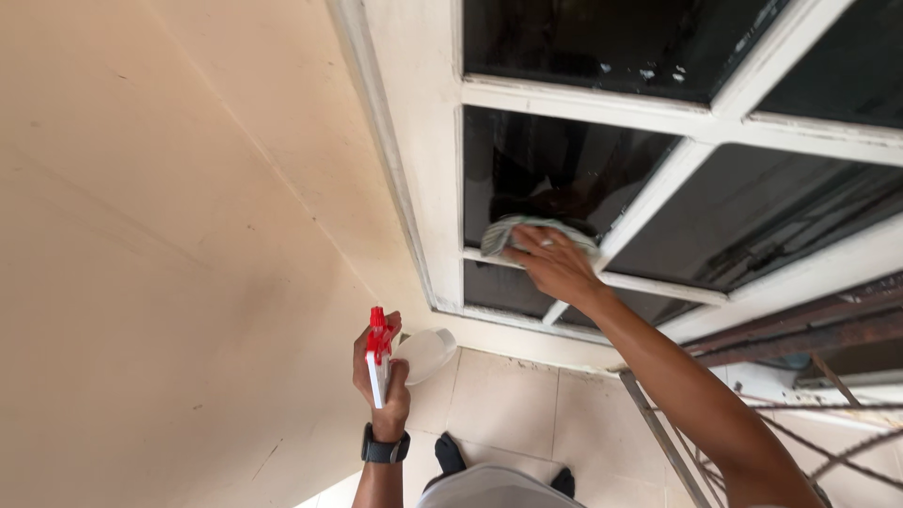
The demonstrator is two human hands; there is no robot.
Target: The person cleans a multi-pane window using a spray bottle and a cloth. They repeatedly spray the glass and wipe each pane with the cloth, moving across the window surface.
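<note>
Nearest the camera, at the bottom edge, the person's pale top and two dark socks [450, 455] showed above a tiled floor [503, 400]. Just above them the left hand [381, 372], with a black watch [385, 447] on its wrist, was clenched around a spray bottle [400, 356]. That bottle had a red trigger head [378, 341] and a white body [425, 354]. Its long axis ran nearly level across the view, the red head at the left inside the fist and the rounded white base pointing right, toward the foot of the window frame. The fingers wrapped the neck just under the trigger.

Farther off, the right arm stretched up and left from the lower right corner. The right hand [553, 263] lay flat, fingers spread and pressed on a crumpled pale green cloth [527, 233]. The cloth lay against the dark glass [550, 174] of a middle pane, its long side running left to right just above a white crossbar. White, chipped frame bars [602, 105] split the window into several dark panes.

At the left a plain cream wall [160, 235] filled the view. At the lower right, rusty metal bars [800, 334] and thin rods stood near the arm.
</note>
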